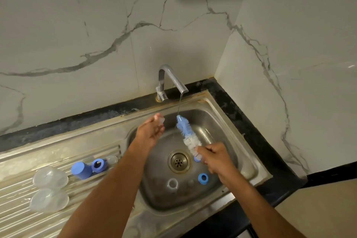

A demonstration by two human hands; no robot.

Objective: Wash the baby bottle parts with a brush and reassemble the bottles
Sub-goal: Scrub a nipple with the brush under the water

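Over the steel sink (249,168), my right hand (215,157) grips the handle of a blue-and-white bottle brush (188,134), whose tip sits under a thin stream from the tap (172,81). My left hand (150,131) pinches a small clear teat (160,120) at its fingertips, just left of the brush. In the basin lie a blue ring (202,177) and a clear teat (172,184). On the drainboard (23,160) rest a blue cap (81,170), a blue ring (99,164), a clear part (112,160) and two clear bottles (50,177) (49,200).
Marble-patterned walls close in behind and to the right. A black counter edge (243,121) borders the sink. The drain (179,162) sits in the basin's middle. A beige surface (318,208) lies at the lower right.
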